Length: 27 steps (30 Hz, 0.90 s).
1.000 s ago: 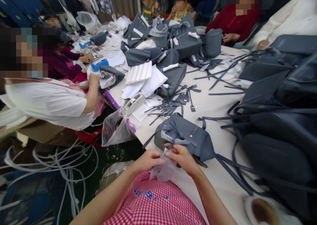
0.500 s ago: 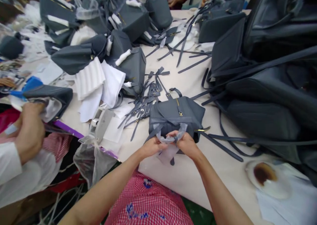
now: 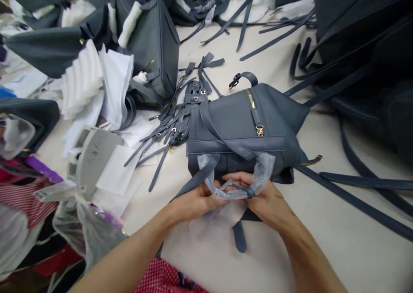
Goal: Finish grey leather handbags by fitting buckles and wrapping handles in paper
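A slate-blue leather bag (image 3: 245,125) with a gold zip lies flat on the white table (image 3: 322,241) in front of me. Its handle (image 3: 237,189) loops toward me, wrapped in clear plastic film. My left hand (image 3: 193,202) and my right hand (image 3: 263,200) meet at the near end of that handle, both with fingers closed on the plastic-wrapped strap. A loose strap end (image 3: 239,237) hangs just below my hands.
A heap of short blue straps with gold buckles (image 3: 180,121) lies left of the bag. White foam sheets (image 3: 93,86) and more blue bags (image 3: 151,47) fill the back left. Dark bags and long straps (image 3: 364,90) crowd the right. A tape dispenser (image 3: 92,155) and plastic bag (image 3: 87,232) sit at the left edge.
The view has dropped and closed in on the bag. My hands stay on the plastic-wrapped handle, now pulled together at its near end; the neighbour's hand at left is out of view.
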Each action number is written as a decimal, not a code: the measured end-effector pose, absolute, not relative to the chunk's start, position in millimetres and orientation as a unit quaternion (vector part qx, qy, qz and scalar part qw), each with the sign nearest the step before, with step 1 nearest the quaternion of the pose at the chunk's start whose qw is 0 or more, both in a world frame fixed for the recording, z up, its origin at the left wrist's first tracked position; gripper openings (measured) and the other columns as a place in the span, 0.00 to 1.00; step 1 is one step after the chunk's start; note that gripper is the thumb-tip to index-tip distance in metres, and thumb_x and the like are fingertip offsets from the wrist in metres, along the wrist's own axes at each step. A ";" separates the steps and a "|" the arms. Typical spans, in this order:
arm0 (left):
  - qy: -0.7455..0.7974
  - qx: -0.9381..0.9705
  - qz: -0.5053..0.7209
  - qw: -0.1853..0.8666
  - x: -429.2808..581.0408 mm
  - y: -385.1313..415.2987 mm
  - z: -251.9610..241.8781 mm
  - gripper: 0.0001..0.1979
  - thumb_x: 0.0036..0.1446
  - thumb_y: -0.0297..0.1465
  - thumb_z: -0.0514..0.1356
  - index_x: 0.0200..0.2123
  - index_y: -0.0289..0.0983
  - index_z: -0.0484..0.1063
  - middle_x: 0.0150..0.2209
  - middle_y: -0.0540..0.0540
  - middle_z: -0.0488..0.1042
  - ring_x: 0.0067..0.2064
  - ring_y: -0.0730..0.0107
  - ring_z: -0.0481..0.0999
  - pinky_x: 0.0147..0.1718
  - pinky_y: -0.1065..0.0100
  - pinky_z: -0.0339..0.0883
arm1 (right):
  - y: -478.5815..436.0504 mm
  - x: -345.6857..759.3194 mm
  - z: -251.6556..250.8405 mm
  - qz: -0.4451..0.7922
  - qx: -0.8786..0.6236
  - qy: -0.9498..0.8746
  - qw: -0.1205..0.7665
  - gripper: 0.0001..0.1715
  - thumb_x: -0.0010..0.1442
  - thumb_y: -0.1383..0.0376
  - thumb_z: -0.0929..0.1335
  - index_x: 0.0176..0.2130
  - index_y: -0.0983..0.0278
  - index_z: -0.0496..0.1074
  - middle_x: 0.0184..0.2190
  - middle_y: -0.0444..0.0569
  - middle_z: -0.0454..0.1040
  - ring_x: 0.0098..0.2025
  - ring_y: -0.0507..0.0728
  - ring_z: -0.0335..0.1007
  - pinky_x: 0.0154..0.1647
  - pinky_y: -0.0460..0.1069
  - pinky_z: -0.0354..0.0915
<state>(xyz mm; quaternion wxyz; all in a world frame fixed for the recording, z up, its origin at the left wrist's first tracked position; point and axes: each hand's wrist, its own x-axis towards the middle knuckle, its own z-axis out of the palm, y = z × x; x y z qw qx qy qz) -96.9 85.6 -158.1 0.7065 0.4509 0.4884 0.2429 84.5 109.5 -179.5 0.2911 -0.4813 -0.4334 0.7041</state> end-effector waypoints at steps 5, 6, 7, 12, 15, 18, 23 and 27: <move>0.483 0.457 0.260 0.700 -96.6 67.4 -168.4 0.19 0.52 0.45 0.64 0.21 0.36 0.69 0.19 0.53 0.64 0.22 0.76 0.59 0.22 0.71 0.52 | 106.9 88.0 -181.2 0.695 -0.469 -0.446 0.313 0.19 0.40 0.60 0.76 0.37 0.59 0.81 0.32 0.49 0.82 0.34 0.62 0.76 0.35 0.53 0.70; 0.480 0.452 0.252 0.709 -94.9 62.6 -168.5 0.20 0.50 0.46 0.64 0.20 0.36 0.68 0.18 0.53 0.62 0.21 0.77 0.58 0.21 0.71 0.50 | 105.8 88.9 -182.2 0.700 -0.458 -0.445 0.320 0.20 0.40 0.60 0.77 0.37 0.60 0.81 0.32 0.50 0.81 0.33 0.61 0.76 0.34 0.53 0.69; 0.471 0.445 0.243 0.722 -92.7 57.6 -168.0 0.20 0.48 0.46 0.65 0.20 0.36 0.68 0.18 0.53 0.62 0.21 0.78 0.57 0.20 0.71 0.48 | 104.1 90.0 -182.6 0.702 -0.449 -0.445 0.328 0.22 0.39 0.59 0.78 0.37 0.61 0.81 0.31 0.50 0.81 0.33 0.61 0.76 0.32 0.52 0.69; 0.419 0.411 0.276 0.761 -81.3 35.0 -164.8 0.19 0.39 0.45 0.70 0.22 0.34 0.74 0.21 0.50 0.69 0.23 0.75 0.63 0.23 0.71 0.53 | 72.6 101.8 -169.4 0.642 -0.470 -0.389 0.464 0.26 0.44 0.49 0.77 0.38 0.63 0.79 0.34 0.53 0.81 0.34 0.59 0.76 0.33 0.51 0.70; 0.418 0.341 0.323 0.777 -75.7 22.3 -167.9 0.16 0.36 0.39 0.72 0.23 0.33 0.75 0.22 0.49 0.72 0.23 0.74 0.65 0.24 0.71 0.55 | 29.4 111.3 -157.8 0.609 -0.480 -0.329 0.539 0.32 0.47 0.42 0.74 0.42 0.62 0.76 0.40 0.57 0.80 0.40 0.62 0.77 0.39 0.54 0.72; 0.407 0.252 0.383 0.790 -66.2 7.8 -174.2 0.13 0.34 0.33 0.72 0.21 0.32 0.74 0.20 0.49 0.72 0.22 0.74 0.66 0.24 0.71 0.57 | -21.9 114.4 -162.3 0.607 -0.483 -0.308 0.550 0.40 0.46 0.37 0.71 0.48 0.62 0.75 0.42 0.59 0.80 0.42 0.64 0.78 0.40 0.55 0.72; 0.387 0.206 0.454 0.776 -44.8 -11.8 -177.6 0.12 0.38 0.34 0.71 0.22 0.32 0.74 0.21 0.51 0.72 0.23 0.75 0.67 0.25 0.72 0.57 | -86.6 91.2 -206.5 0.553 -0.509 -0.291 0.592 0.48 0.39 0.44 0.77 0.55 0.59 0.69 0.43 0.56 0.80 0.39 0.66 0.78 0.31 0.54 0.72; 0.385 0.194 0.460 0.777 -35.7 -20.9 -173.4 0.11 0.44 0.35 0.68 0.24 0.33 0.74 0.22 0.50 0.73 0.23 0.73 0.67 0.24 0.71 0.58 | -112.9 67.1 -225.3 0.567 -0.462 -0.239 0.638 0.42 0.39 0.44 0.78 0.50 0.60 0.73 0.47 0.56 0.79 0.42 0.67 0.78 0.36 0.58 0.74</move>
